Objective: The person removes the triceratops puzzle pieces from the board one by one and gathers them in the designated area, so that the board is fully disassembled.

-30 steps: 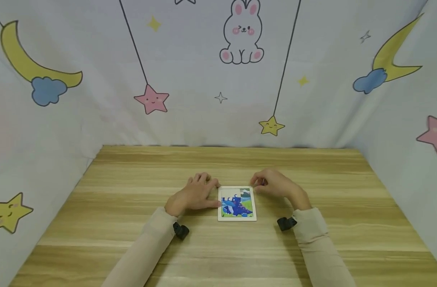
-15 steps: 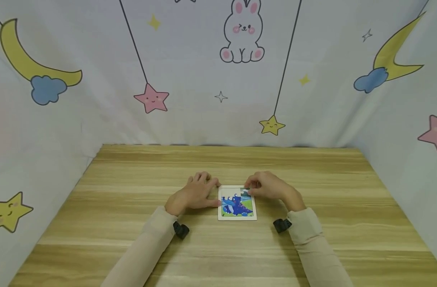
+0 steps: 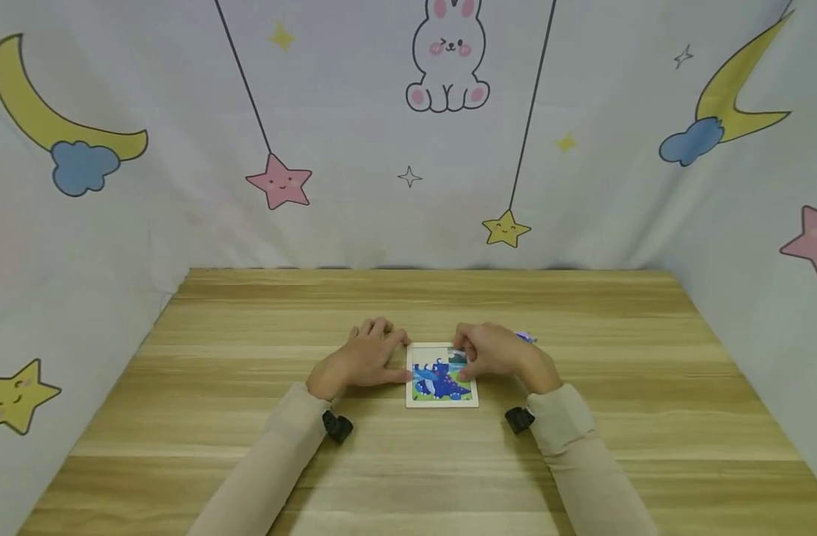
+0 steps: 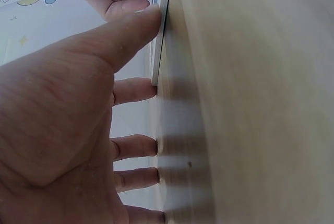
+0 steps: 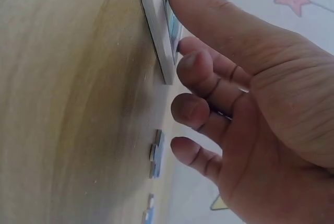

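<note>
A small jigsaw puzzle (image 3: 435, 383) in a white frame lies on the table, showing a blue dinosaur. Its upper left part is bare white. My left hand (image 3: 366, 360) rests beside it, thumb on the left rim, index fingertip by the far left corner and the other fingertips down on the table. At the right side, my right hand (image 3: 498, 350) touches the puzzle: the thumb (image 5: 209, 7) lies on its picture, and the index finger is at the far right corner piece. The right hand's other fingers are loosely bent, holding nothing.
Loose puzzle pieces lie right of the frame: one piece (image 5: 156, 153) below the right fingers, and another piece (image 5: 150, 211) farther along. A purple-blue patch (image 3: 525, 337) shows behind the right hand. A printed curtain (image 3: 354, 223) stands behind the wooden table (image 3: 408, 469).
My right hand has moved left from beside the frame onto the puzzle's right side, its thumb now on the picture. A loose piece behind it has come into view. My left hand stays put.
</note>
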The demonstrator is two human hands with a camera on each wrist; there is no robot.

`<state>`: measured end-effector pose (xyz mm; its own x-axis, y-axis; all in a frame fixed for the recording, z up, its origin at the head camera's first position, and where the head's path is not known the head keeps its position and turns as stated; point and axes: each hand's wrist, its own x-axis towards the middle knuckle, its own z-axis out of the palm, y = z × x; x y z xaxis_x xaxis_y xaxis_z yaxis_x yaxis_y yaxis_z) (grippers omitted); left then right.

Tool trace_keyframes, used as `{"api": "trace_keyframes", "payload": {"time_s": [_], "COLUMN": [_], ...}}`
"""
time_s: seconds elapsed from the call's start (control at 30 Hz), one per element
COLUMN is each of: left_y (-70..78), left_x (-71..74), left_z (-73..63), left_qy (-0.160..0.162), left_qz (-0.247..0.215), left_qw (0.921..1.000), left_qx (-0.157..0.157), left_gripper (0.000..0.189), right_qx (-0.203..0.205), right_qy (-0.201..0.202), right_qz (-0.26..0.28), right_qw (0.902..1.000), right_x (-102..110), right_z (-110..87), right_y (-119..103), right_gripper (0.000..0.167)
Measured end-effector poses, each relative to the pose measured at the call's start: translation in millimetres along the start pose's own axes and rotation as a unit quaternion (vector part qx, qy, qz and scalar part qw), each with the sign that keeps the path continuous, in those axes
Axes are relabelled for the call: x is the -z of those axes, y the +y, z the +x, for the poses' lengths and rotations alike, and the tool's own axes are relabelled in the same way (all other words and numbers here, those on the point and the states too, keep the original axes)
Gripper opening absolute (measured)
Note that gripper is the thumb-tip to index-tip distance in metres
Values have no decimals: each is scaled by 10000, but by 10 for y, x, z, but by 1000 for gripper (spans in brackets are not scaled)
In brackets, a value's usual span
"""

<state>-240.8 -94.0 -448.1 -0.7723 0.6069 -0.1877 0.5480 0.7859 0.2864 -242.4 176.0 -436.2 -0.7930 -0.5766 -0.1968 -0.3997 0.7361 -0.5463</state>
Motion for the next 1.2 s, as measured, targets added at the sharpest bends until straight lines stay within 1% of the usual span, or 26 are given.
{"api": "trace_keyframes", "payload": {"time_s": [0.23,0.43,0.57,0.7,0.73,0.8,0.9,1.03,1.2], "left_y": [10,8,15,18,16,11,-1,-10,-9], "left_x": [28,58,60,43,39,31,14,-8,13], "left_z": [-11,-10,-15,-15,-12,-3,11,6,-8], "left_qy": [11,57,53,24,29,70,106,43,56], "left_qz": [-62,-5,-15,-10,-11,-2,28,37,28], "left_qw": [10000,10000,10000,10000,10000,9999,9998,9999,9999], "left_qx": [-34,-42,-62,-82,-89,-114,-135,-105,-81], "left_gripper": [54,54,54,54,54,54,54,54,55], "right_qx": [-99,-58,148,502,520,519,443,341,296], "right_qy": [-141,-44,54,199,217,227,196,216,439], "right_qz": [312,416,396,319,344,508,744,798,882], "right_qw": [9994,9991,9991,9980,9978,9971,9961,9960,9947], "right_x": [0,16,15,37,52,87,131,178,294], "right_z": [5,25,41,9,-7,-41,-80,-123,-199], "right_y": [9,-13,5,26,23,16,20,70,174], "right_gripper": [45,44,35,20,17,12,8,6,5]}}
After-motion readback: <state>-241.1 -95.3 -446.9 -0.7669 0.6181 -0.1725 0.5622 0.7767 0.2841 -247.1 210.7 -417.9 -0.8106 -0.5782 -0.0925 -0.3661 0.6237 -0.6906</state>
